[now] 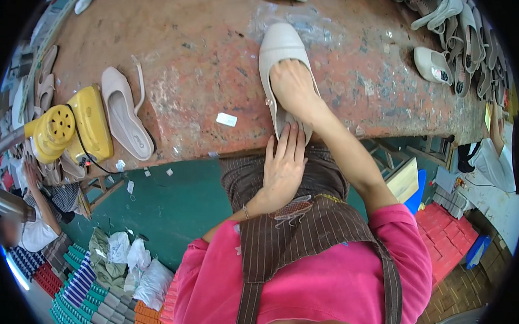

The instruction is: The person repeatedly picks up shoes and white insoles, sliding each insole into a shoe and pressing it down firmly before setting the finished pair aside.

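We find a cream shoe point(282, 52) lying on the worn reddish workbench point(198, 55), close to the bench's near edge, its rounded toe pointing away from the person and its heel end reaching that edge. Its long axis runs straight away from the body, so it lies dead ahead of both hands. The right hand point(294, 89) is the nearer: it rests on the shoe's opening with the fingers bent down into or over it, pressing rather than clamping, though we cannot tell for certain how far they reach inside. The left hand point(283, 167) lies just below the bench edge, fingers extended together and flat, their tips touching the heel end of the shoe; it grips nothing. The shoe is a pale, smooth, low-cut flat with a small fitting on its left side. Left of the shoe along the bench we note a second flat shoe point(126, 112) with a loose strap, and beyond it a yellow tool point(69, 128) with a perforated round head. A heap of similar pale shoes point(461, 35) sits at the bench's far right.
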### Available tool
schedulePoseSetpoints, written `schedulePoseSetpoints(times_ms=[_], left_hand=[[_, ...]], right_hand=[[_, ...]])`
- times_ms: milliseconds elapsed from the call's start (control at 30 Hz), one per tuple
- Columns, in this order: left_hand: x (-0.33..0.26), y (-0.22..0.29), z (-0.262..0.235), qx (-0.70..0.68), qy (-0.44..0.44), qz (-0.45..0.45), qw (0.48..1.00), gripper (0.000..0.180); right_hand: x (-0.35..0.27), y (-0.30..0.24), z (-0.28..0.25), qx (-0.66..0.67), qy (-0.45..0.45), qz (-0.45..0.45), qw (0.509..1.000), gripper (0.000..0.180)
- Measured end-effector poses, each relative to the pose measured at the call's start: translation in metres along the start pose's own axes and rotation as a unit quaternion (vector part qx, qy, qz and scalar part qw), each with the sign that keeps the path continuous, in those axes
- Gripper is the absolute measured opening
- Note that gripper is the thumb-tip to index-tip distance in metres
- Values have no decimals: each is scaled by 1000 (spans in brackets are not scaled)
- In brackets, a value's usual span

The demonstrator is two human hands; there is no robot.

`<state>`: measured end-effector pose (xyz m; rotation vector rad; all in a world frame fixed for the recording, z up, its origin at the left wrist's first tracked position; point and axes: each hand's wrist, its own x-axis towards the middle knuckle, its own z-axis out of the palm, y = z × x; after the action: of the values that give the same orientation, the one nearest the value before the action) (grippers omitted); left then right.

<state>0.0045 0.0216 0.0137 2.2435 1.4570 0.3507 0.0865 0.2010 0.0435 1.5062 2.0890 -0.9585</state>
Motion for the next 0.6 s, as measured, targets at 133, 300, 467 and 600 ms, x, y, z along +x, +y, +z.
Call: schedulePoseSetpoints(times_ms=[133,300,467,600], left_hand=[[19,1,-1,-67,104,-64,990,49],[57,-28,-48,-195,134,-34,971,17],[44,-103,-134,-62,319,-25,945,16],[-11,-200,-173,89,362,-142,917,19]], right_hand=[[-47,20,22,94,257,-214,938,26],[3,81,-84,-28,591,-79,802,37],[95,164,-135,-192,634,-101,742,39],[86,147,-126,-165,555,-143,803,17]])
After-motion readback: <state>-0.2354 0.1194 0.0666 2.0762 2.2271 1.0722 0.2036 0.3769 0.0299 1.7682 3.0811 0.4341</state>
